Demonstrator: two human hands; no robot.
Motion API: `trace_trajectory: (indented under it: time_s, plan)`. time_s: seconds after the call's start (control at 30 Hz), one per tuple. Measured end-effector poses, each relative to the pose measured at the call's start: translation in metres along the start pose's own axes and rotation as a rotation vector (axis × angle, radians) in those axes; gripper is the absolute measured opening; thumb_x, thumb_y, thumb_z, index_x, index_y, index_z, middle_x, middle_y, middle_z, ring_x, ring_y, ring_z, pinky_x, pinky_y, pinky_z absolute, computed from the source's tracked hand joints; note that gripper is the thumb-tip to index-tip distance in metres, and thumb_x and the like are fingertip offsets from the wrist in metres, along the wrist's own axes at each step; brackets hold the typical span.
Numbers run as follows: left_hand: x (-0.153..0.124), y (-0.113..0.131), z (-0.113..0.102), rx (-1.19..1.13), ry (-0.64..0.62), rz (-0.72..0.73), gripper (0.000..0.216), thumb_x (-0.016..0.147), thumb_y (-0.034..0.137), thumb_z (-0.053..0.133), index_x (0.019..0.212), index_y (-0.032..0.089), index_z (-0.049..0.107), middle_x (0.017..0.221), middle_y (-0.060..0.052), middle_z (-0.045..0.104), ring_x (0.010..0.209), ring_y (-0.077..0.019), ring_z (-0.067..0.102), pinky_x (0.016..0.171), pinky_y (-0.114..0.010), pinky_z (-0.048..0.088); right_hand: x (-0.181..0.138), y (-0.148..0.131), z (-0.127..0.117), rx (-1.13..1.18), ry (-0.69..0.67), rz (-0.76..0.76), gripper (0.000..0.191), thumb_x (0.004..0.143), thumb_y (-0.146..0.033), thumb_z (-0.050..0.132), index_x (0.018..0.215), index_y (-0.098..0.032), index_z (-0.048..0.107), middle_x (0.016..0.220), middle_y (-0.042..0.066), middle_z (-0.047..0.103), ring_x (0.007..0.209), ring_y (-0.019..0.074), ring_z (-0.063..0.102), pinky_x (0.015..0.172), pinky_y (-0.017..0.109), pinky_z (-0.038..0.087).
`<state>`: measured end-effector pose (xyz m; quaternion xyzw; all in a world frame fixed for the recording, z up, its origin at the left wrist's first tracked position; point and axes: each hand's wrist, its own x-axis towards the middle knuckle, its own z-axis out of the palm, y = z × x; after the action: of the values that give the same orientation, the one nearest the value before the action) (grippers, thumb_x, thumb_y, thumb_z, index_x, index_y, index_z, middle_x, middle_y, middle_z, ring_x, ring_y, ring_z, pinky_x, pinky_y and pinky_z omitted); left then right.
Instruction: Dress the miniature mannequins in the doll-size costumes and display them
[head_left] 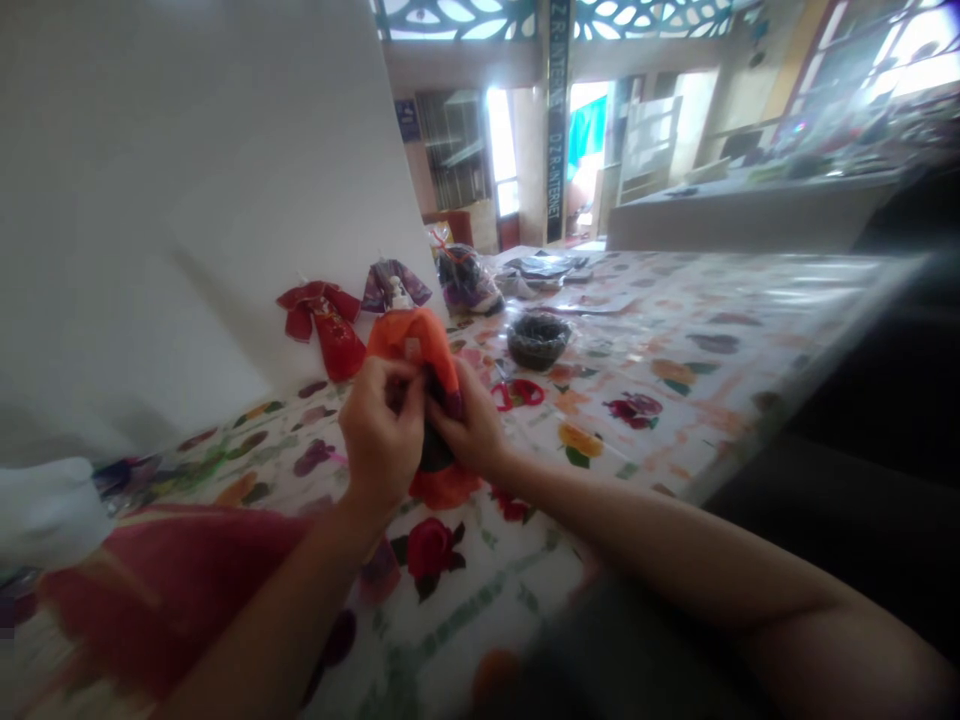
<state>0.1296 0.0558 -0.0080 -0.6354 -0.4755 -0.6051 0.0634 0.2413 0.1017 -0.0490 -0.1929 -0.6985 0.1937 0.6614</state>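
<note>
A small orange cloth garment (pixel 427 330) with a dark part in its middle is held up over the table between my two hands. My left hand (pixel 384 420) is closed in a pinch at its front; anything finer between those fingertips is too small to make out. From the other side, my right hand (pixel 472 425) grips the garment's edge, thumb toward the middle. Just behind the cloth stands a small white object (pixel 399 292), partly hidden. A pair of red-handled scissors (pixel 521 393) lies to the right of my right hand.
A red miniature garment (pixel 322 315) and a purple patterned one (pixel 390 280) lean by the white wall. Farther back are a dark bowl (pixel 538 340) and a stuffed plastic bag (pixel 466 278). Dark red sheer cloth (pixel 172 580) lies at left on the flower-patterned tablecloth (pixel 675 420).
</note>
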Motion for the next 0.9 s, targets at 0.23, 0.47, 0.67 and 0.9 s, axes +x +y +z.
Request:
trace_trajectory:
  time_s: [0.23, 0.47, 0.67, 0.9]
  plan:
    - [-0.004, -0.002, 0.002, -0.033, 0.024, 0.033, 0.011, 0.086, 0.02, 0.066, 0.094, 0.022, 0.059, 0.087, 0.001, 0.065, 0.067, -0.0117, 0.06, 0.064, -0.026, 0.05, -0.001, -0.001, 0.0, 0.019, -0.02, 0.008, 0.029, 0.089, -0.027, 0.059, 0.117, -0.024, 0.053, 0.113, 0.008, 0.064, 0.103, 0.0239, 0.062, 0.092, 0.041, 0.051]
    - [-0.004, 0.002, 0.0, 0.052, 0.009, 0.124, 0.023, 0.087, 0.015, 0.064, 0.107, 0.023, 0.059, 0.099, -0.001, 0.063, 0.078, -0.0138, 0.06, 0.074, -0.03, 0.052, -0.001, 0.0, 0.0, 0.041, -0.014, 0.001, 0.029, 0.088, -0.025, 0.06, 0.117, -0.025, 0.054, 0.114, 0.008, 0.064, 0.105, 0.0239, 0.061, 0.093, 0.041, 0.051]
    - [0.006, 0.005, -0.009, 0.092, -0.038, 0.167, 0.033, 0.082, 0.01, 0.068, 0.111, 0.022, 0.056, 0.108, -0.004, 0.06, 0.096, -0.0188, 0.062, 0.083, -0.035, 0.054, -0.002, 0.001, -0.001, 0.03, -0.025, 0.019, 0.029, 0.088, -0.027, 0.059, 0.117, -0.025, 0.053, 0.114, 0.008, 0.064, 0.104, 0.0239, 0.062, 0.092, 0.042, 0.052]
    - [0.018, 0.005, -0.016, 0.121, -0.092, 0.116, 0.037, 0.076, 0.012, 0.076, 0.104, 0.019, 0.053, 0.101, -0.004, 0.057, 0.097, -0.0215, 0.06, 0.085, -0.039, 0.053, -0.002, 0.001, 0.0, 0.013, -0.031, -0.003, 0.029, 0.09, -0.026, 0.058, 0.118, -0.022, 0.053, 0.112, 0.01, 0.063, 0.103, 0.0254, 0.061, 0.092, 0.044, 0.052]
